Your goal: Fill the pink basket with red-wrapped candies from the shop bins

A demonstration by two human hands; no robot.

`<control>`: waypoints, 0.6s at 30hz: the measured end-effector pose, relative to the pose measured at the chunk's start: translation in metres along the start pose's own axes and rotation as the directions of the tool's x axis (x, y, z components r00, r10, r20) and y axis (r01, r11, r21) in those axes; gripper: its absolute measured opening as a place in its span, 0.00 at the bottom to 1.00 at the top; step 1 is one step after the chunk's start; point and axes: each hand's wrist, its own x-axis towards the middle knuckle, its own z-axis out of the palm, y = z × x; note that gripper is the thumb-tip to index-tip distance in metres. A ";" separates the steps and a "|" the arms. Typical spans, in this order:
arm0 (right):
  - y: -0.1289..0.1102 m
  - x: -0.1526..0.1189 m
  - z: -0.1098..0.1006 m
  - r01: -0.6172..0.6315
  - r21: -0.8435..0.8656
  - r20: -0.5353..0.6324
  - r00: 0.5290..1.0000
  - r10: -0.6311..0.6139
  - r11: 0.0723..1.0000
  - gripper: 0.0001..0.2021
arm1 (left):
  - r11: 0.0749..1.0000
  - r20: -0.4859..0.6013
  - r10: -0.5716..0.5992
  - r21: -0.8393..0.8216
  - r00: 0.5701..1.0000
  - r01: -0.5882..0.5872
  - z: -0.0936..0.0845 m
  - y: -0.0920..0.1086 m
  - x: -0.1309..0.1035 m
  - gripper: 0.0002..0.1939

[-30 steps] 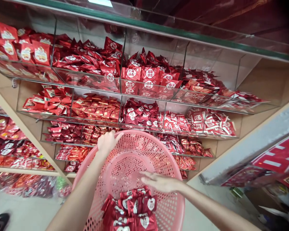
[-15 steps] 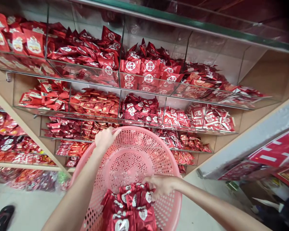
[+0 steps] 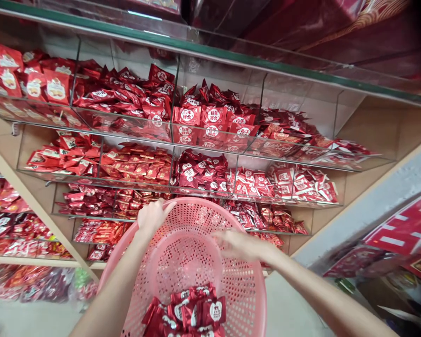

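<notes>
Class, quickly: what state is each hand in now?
Left hand: closed on the pink basket.
Right hand: blurred over the basket; grip cannot be told.

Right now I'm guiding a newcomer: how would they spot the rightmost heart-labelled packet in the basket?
Before the glass-fronted shelves is a big, round, pink plastic basket. In its near part lies a pile of shiny red packets. The packet to pick, at the right, shows its whole white heart label; its neighbours' labels show only partly.

R hand (image 3: 238,245) blurred, basket (image 3: 260,299) cut off at btm.
</notes>
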 end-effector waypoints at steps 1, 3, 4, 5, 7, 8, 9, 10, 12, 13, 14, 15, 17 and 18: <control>0.002 0.005 -0.018 0.006 -0.030 -0.110 0.994 -0.010 1.000 0.20 | 1.000 0.004 0.000 -0.001 1.000 0.000 0.000 0.000 0.000 0.38; 0.005 0.018 -0.052 -0.061 -0.123 -0.299 0.954 0.021 0.991 0.16 | 1.000 0.017 -0.006 -0.002 1.000 0.006 0.001 0.001 -0.001 0.37; 0.007 0.027 -0.067 -0.133 -0.186 -0.368 0.928 0.057 0.974 0.15 | 1.000 0.022 -0.012 -0.001 1.000 0.012 0.001 0.001 -0.001 0.37; 0.009 0.036 -0.079 -0.222 -0.250 -0.423 0.901 0.100 0.942 0.14 | 1.000 0.025 -0.015 -0.001 1.000 0.015 0.000 0.001 -0.001 0.36; 0.011 0.057 -0.098 -0.401 -0.342 -0.482 0.851 0.207 0.850 0.14 | 1.000 0.020 -0.014 -0.001 1.000 0.014 0.000 0.002 -0.001 0.36; 0.012 0.066 -0.104 -0.463 -0.366 -0.492 0.833 0.254 0.807 0.15 | 1.000 0.016 -0.013 -0.002 1.000 0.013 0.000 0.002 -0.001 0.36; 0.012 0.076 -0.107 -0.503 -0.379 -0.488 0.822 0.294 0.777 0.16 | 1.000 0.013 -0.011 -0.002 1.000 0.011 -0.001 0.002 -0.001 0.36; 0.012 0.084 -0.110 -0.521 -0.387 -0.477 0.819 0.319 0.761 0.17 | 1.000 0.013 -0.011 -0.003 1.000 0.011 -0.001 0.002 -0.001 0.37; 0.013 0.098 -0.111 -0.522 -0.394 -0.448 0.828 0.338 0.756 0.17 | 1.000 0.013 -0.015 -0.005 1.000 0.015 -0.002 0.001 -0.001 0.37; 0.013 0.102 -0.111 -0.520 -0.400 -0.433 0.833 0.345 0.754 0.17 | 1.000 0.013 -0.017 -0.006 1.000 0.017 -0.002 0.000 -0.002 0.37; 0.014 0.105 -0.111 -0.516 -0.408 -0.421 0.838 0.347 0.753 0.16 | 1.000 0.011 -0.019 -0.006 1.000 0.019 -0.003 -0.002 -0.002 0.37; 0.015 0.107 -0.112 -0.510 -0.417 -0.412 0.844 0.344 0.752 0.16 | 1.000 0.006 -0.019 -0.004 1.000 0.019 -0.003 -0.003 -0.003 0.37; 0.017 0.106 -0.114 -0.493 -0.436 -0.404 0.855 0.325 0.753 0.16 | 1.000 -0.001 -0.021 0.001 1.000 0.021 -0.003 -0.006 -0.004 0.38; 0.018 0.104 -0.115 -0.481 -0.446 -0.403 0.861 0.310 0.754 0.16 | 1.000 -0.001 -0.023 0.003 1.000 0.023 -0.003 -0.007 -0.005 0.37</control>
